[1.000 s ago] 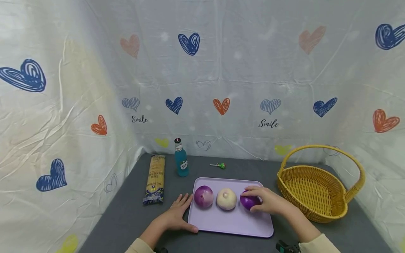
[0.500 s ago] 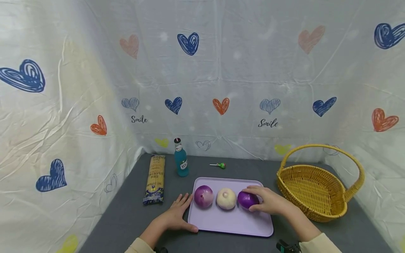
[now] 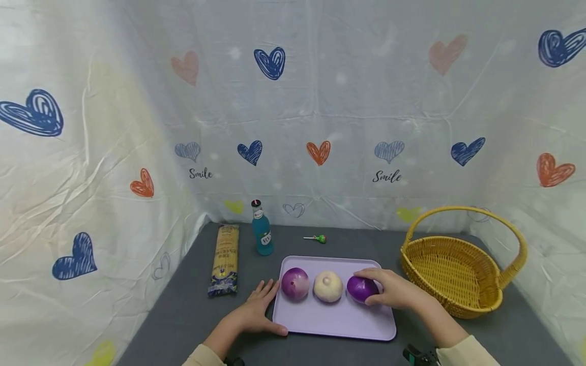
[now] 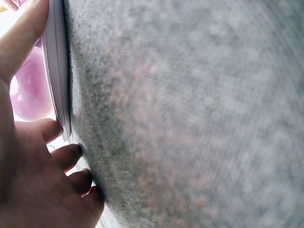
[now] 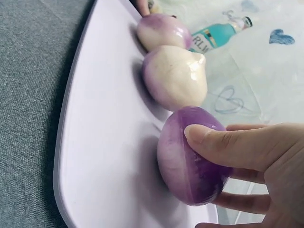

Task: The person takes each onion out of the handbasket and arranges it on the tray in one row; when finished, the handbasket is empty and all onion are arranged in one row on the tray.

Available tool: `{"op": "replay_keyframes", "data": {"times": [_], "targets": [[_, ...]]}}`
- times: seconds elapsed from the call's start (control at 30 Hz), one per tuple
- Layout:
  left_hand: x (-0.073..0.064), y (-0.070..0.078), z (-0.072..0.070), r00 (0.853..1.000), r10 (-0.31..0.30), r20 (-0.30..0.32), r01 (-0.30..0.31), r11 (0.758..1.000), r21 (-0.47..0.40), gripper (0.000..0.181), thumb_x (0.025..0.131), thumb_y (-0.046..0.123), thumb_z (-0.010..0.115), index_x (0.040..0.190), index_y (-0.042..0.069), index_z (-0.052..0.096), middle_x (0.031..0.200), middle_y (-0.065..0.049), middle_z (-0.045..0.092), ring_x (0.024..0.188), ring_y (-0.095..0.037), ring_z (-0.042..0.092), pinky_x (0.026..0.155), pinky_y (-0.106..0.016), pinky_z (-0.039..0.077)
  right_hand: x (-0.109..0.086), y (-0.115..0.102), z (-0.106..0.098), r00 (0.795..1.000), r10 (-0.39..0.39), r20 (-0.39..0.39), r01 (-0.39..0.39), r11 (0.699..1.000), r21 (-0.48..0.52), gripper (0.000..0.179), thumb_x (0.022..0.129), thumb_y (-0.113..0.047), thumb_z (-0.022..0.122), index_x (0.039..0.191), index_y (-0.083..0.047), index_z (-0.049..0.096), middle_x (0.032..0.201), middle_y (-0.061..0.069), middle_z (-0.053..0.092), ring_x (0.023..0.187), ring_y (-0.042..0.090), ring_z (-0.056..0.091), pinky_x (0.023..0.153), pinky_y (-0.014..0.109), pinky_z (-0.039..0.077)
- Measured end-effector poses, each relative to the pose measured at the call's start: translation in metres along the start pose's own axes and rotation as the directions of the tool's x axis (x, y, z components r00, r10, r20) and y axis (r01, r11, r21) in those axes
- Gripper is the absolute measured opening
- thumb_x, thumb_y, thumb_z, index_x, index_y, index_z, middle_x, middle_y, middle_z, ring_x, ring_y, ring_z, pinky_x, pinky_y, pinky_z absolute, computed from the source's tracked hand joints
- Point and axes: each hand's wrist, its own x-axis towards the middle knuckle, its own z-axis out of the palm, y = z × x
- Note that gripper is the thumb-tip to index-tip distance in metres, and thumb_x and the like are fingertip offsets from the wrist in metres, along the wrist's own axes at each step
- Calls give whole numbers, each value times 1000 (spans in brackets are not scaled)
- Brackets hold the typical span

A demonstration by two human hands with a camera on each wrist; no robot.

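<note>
Three onions sit in a row on a pale purple tray [image 3: 336, 323] in the head view: a purple-and-pale onion [image 3: 295, 283] at left, a cream onion [image 3: 327, 286] in the middle, a deep purple onion [image 3: 361, 289] at right. My right hand [image 3: 394, 288] grips the deep purple onion, thumb on the near side and fingers beyond it. The right wrist view shows that onion [image 5: 192, 156] between thumb and fingers; whether it touches the tray is unclear. With fingers spread, my left hand [image 3: 256, 311] touches the tray's left edge.
A yellow wicker basket [image 3: 450, 305] with a tall handle stands right of the tray. Behind are a blue bottle [image 3: 262, 234], a lollipop [image 3: 318, 238] and a pasta packet [image 3: 224, 259]. A heart-printed curtain [image 3: 339, 101] encloses the grey table [image 3: 183, 325].
My right hand shifted the deep purple onion slightly left, then back right, and more of the onion shows from under the fingers. The left hand stays at the tray edge.
</note>
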Motion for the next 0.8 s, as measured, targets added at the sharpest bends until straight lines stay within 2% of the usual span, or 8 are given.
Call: {"op": "replay_keyframes", "data": {"times": [0.4, 0.6, 0.77, 0.8], "targets": [[-1, 3, -1, 1000, 8, -1, -8, 1000, 10, 124, 68, 67, 83, 163, 17, 20, 169, -16, 16, 155, -44, 6, 116, -72, 18, -4, -2, -2, 1000, 11, 2, -11, 1000, 14, 66, 81, -30, 84, 138, -7, 60, 139, 20, 60, 129, 44, 56, 102, 61, 46], [0, 3, -3, 1000, 18, 12, -18, 1000, 18, 123, 69, 66, 84, 163, 17, 20, 168, -17, 16, 155, -45, 7, 116, -72, 19, -14, -2, -14, 999, 15, -31, -16, 1000, -26, 61, 85, -35, 81, 137, -8, 62, 139, 20, 60, 130, 46, 54, 103, 63, 44], [-8, 0, -13, 999, 35, 28, -36, 999, 14, 120, 70, 59, 86, 162, 16, 22, 167, -21, 20, 154, -47, 11, 115, -72, 22, -28, -3, -28, 996, 7, -91, -12, 998, -57, 59, 88, -40, 77, 136, -9, 63, 139, 21, 59, 128, 45, 56, 100, 63, 46], [-10, 0, -17, 999, 41, 25, -41, 999, 9, 119, 71, 58, 86, 162, 15, 22, 166, -21, 21, 154, -47, 12, 115, -72, 23, -32, -4, -32, 994, 26, -108, -33, 997, -64, 59, 88, -43, 76, 136, -12, 63, 140, 20, 59, 129, 44, 55, 100, 62, 46]]}}
